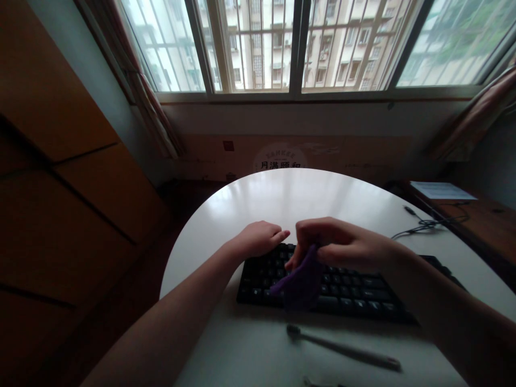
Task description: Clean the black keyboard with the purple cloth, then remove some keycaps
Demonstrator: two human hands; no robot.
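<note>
On a white surface (217, 220) near a window (296, 48), we hold a purple cloth (302, 282) in our right hand (332, 242), over a black keyboard (355, 293), our left hand (260, 238) at its far left corner, whether gripping we cannot tell, a toothbrush (346, 348) lying nearer us.

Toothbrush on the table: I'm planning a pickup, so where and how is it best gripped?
Probably by the middle of its handle, from above on the near side, fingers pinching across its length. The handle is slim, straight and exposed on the table; the bristled head is at the left end, and the keyboard lies beyond.
</note>
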